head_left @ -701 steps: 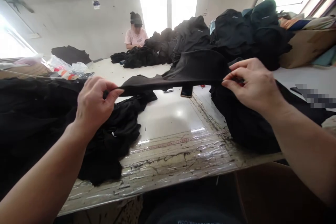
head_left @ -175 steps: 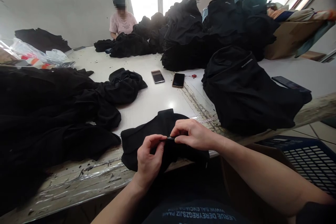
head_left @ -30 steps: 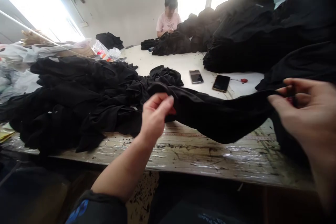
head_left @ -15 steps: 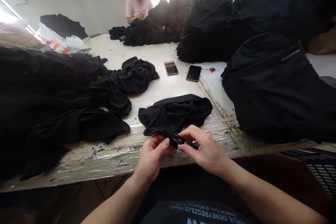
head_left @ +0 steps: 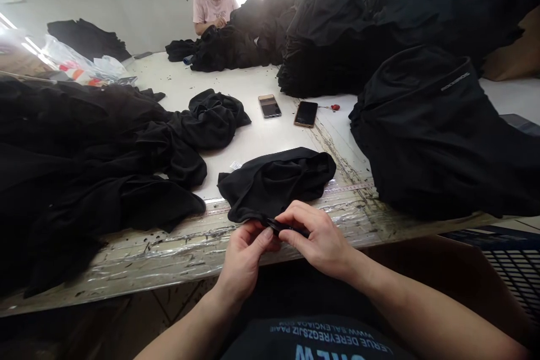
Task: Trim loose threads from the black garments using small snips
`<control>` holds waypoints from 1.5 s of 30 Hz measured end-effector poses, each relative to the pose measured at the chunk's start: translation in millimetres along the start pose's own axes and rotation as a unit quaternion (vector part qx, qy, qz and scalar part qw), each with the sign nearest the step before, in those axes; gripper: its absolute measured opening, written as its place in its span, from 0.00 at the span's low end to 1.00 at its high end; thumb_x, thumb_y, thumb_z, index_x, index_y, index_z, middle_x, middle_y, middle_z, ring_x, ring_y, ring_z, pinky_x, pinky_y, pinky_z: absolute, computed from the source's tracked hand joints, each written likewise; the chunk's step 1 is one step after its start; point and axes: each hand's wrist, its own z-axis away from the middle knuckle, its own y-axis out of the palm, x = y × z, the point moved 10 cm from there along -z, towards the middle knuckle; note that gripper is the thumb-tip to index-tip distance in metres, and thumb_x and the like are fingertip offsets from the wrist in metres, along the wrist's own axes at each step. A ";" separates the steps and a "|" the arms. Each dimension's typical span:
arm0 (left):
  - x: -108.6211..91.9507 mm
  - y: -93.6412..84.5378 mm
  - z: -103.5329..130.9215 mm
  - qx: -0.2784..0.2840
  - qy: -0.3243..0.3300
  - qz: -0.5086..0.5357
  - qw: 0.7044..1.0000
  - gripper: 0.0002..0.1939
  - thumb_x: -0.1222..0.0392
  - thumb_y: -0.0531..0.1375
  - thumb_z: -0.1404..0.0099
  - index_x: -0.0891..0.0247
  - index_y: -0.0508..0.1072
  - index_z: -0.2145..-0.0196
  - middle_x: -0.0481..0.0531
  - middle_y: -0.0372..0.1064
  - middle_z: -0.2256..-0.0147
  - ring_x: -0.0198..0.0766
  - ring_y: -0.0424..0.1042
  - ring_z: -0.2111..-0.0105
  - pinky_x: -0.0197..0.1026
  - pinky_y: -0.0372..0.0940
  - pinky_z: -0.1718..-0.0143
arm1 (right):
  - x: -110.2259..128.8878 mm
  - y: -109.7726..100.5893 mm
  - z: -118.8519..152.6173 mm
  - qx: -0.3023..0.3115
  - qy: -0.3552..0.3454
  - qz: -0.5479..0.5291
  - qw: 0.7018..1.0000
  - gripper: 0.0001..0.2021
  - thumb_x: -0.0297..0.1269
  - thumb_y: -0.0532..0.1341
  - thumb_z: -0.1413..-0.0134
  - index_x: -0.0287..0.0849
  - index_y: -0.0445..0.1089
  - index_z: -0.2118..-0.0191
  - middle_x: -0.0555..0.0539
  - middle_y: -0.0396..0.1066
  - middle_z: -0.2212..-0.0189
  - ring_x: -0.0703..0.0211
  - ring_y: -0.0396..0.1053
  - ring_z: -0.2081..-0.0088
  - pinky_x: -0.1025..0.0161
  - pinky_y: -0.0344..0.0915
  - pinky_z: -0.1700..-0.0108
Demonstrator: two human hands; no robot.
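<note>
A small black garment lies bunched on the table near its front edge, with a white label at its upper left. My left hand pinches the garment's near edge between thumb and fingers. Dark thread snips are held in my right hand, their tips at the cloth beside my left thumb. The blades look closed together, and the fabric right at the tips is partly hidden by my fingers.
Loose black garments cover the left side. Folded black garments are stacked at right, with taller piles behind. Two phones lie mid-table. Across the table sits a person in a pink shirt. A dark crate stands lower right.
The snips' blades, apart before, now look closed, and their tips have moved slightly left toward my left thumb. The whole view has shifted a little.
</note>
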 end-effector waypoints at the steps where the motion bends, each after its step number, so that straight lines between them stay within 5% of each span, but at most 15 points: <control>1: 0.4 -0.2 0.5 -0.001 0.000 0.002 1.000 0.11 0.59 0.65 0.43 0.68 0.74 0.63 0.53 0.71 0.67 0.36 0.69 0.67 0.40 0.66 0.64 | -0.4 0.2 0.2 0.000 0.001 -0.003 1.000 0.06 0.25 0.60 0.48 0.40 0.71 0.64 0.49 0.67 0.70 0.62 0.65 0.68 0.65 0.61 0.67; 15: 1.6 0.5 3.3 -0.024 -0.004 0.029 0.999 0.11 0.60 0.67 0.45 0.67 0.74 0.65 0.51 0.70 0.69 0.35 0.69 0.70 0.39 0.66 0.66 | -5.9 2.1 1.8 -0.001 0.016 -0.033 0.999 0.05 0.25 0.59 0.48 0.40 0.70 0.67 0.49 0.66 0.72 0.62 0.65 0.69 0.64 0.60 0.67; 23: 3.9 -4.3 1.3 -0.036 -0.011 0.014 0.999 0.12 0.59 0.66 0.45 0.68 0.75 0.64 0.54 0.73 0.67 0.36 0.72 0.69 0.40 0.67 0.64 | -43.8 -3.3 2.6 -0.047 0.179 -0.260 0.948 0.10 0.40 0.59 0.46 0.41 0.63 0.60 0.54 0.63 0.77 0.70 0.55 0.84 0.69 0.52 0.84; 26: 5.9 0.8 3.8 -0.011 -0.016 0.035 0.999 0.12 0.59 0.66 0.44 0.67 0.75 0.63 0.55 0.74 0.66 0.39 0.73 0.67 0.41 0.68 0.62 | -28.9 1.3 -1.6 -0.016 0.122 -0.152 0.981 0.13 0.34 0.65 0.53 0.41 0.65 0.60 0.50 0.66 0.70 0.68 0.61 0.78 0.68 0.58 0.78; 29: 9.8 1.3 8.1 0.008 -0.035 0.057 0.998 0.15 0.53 0.62 0.40 0.69 0.75 0.62 0.59 0.74 0.64 0.42 0.73 0.64 0.42 0.68 0.62 | -10.2 4.7 -0.6 -0.024 0.015 -0.004 1.000 0.07 0.25 0.63 0.55 0.41 0.66 0.69 0.51 0.64 0.73 0.65 0.62 0.73 0.67 0.60 0.71; 34: 4.9 -25.7 9.8 -0.047 -0.027 0.080 0.995 0.16 0.51 0.61 0.39 0.69 0.75 0.65 0.58 0.75 0.67 0.39 0.73 0.68 0.41 0.69 0.65 | -7.5 16.2 11.4 -0.023 -0.070 0.076 0.994 0.06 0.23 0.59 0.51 0.41 0.64 0.69 0.49 0.62 0.71 0.63 0.62 0.70 0.66 0.60 0.68; 38: -0.4 -40.3 9.1 -0.086 -0.016 0.073 0.993 0.12 0.56 0.65 0.42 0.68 0.74 0.66 0.56 0.75 0.66 0.39 0.73 0.66 0.42 0.69 0.63 | -12.9 31.6 19.1 0.028 -0.076 0.089 0.993 0.06 0.24 0.59 0.49 0.41 0.66 0.67 0.48 0.62 0.69 0.62 0.63 0.69 0.66 0.61 0.67; 45: -2.9 -38.0 10.5 -0.079 -0.014 0.067 0.995 0.12 0.54 0.64 0.42 0.68 0.75 0.68 0.54 0.74 0.68 0.37 0.72 0.68 0.40 0.68 0.65 | -22.2 35.5 18.6 0.109 -0.004 0.077 0.991 0.13 0.29 0.65 0.54 0.42 0.67 0.60 0.47 0.66 0.64 0.59 0.66 0.65 0.63 0.64 0.62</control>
